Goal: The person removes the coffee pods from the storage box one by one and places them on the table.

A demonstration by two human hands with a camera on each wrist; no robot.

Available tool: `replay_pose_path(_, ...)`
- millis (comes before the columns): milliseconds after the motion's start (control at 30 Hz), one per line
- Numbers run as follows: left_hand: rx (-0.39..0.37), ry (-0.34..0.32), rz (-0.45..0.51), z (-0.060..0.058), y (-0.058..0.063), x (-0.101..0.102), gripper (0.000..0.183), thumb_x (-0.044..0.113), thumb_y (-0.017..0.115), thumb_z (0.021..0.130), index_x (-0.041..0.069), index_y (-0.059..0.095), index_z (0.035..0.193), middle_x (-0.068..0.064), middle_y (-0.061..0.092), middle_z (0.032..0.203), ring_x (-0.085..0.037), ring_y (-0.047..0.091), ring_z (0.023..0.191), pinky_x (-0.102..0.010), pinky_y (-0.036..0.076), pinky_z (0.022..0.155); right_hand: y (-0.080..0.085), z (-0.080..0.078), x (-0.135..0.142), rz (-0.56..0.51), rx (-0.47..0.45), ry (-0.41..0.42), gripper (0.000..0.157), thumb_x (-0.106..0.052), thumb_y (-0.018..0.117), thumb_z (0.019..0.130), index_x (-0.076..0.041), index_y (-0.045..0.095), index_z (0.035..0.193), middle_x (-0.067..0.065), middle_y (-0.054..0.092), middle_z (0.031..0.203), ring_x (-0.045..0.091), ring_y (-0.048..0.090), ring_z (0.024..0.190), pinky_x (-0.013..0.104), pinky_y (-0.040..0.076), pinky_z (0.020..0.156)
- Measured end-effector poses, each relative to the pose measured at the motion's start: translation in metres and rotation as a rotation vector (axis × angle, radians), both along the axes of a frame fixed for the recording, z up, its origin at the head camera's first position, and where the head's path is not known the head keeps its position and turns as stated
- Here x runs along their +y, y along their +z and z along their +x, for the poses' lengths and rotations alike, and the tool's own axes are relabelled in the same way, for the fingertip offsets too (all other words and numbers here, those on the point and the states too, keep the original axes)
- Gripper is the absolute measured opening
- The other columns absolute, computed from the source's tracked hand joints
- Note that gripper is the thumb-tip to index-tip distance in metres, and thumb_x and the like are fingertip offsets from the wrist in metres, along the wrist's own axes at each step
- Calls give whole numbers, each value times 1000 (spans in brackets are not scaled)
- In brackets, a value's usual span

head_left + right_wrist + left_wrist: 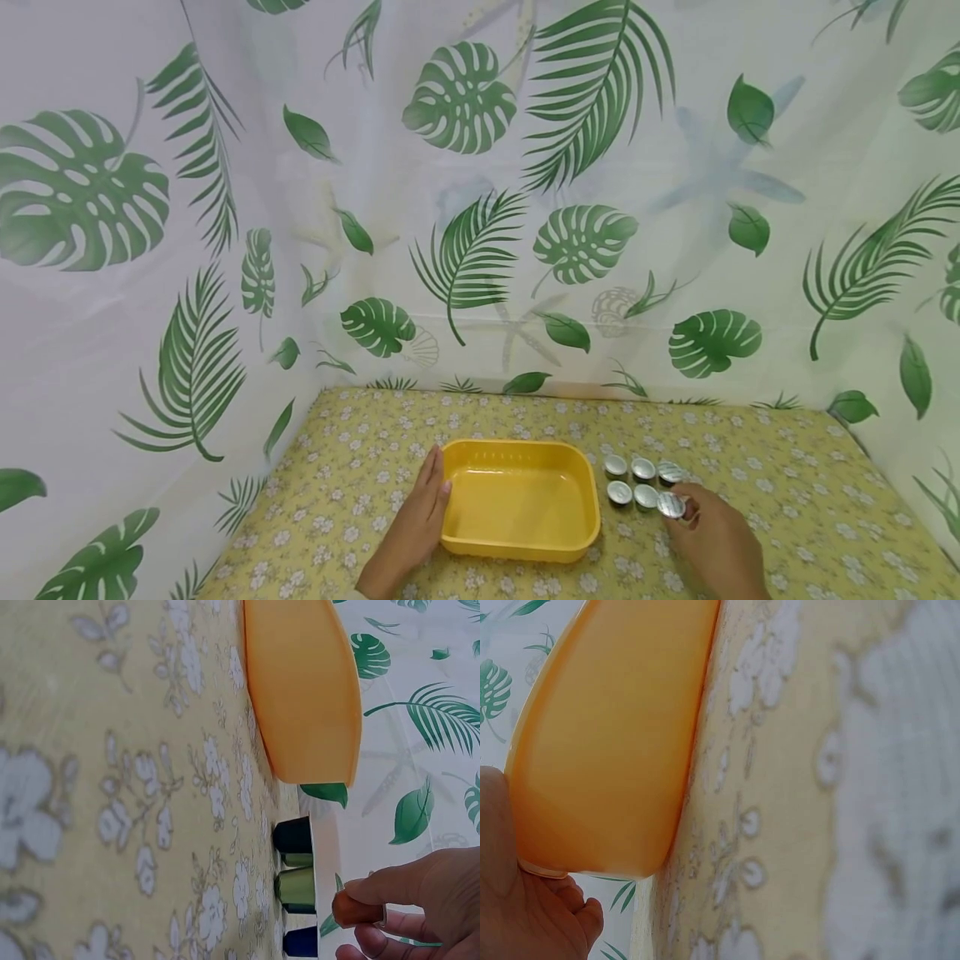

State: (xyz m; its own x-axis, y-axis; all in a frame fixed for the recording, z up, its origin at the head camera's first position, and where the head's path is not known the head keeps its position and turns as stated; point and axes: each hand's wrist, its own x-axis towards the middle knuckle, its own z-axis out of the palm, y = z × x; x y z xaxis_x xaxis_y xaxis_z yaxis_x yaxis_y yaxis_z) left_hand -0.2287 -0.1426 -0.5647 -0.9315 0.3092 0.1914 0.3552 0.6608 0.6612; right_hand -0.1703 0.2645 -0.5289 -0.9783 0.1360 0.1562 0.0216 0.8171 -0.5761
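Note:
A yellow plastic tray point(517, 500) lies on the table. My left hand point(420, 517) holds its left side, thumb at the rim and fingers along the outer wall. To the tray's right, several coffee capsules point(642, 469) with silver foil lids stand in two rows, lids up. Dark, green and blue bodies show in the right wrist view, among them a green capsule point(297, 888). With thumb and fingers, my right hand point(716, 537) pinches an orange-brown coffee capsule point(355, 910) at the near right of the group. In the right wrist view it is raised off the table.
A yellow flowered cloth point(360, 450) covers the table. White sheeting point(480, 358) printed with green leaves rises behind the table and along both sides.

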Motion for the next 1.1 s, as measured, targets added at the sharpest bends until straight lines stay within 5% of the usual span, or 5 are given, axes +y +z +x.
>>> replay_pose_path(1100,-35,-2,11,1,4,-1,60,32,27,114,1,7,162,-8,-3,169,-30,9,155,-54,20,121,-23,-20,19,3,-80,13,43,-13,80,86,5,64,122,2,67,78,14,58,58,34,45,47)
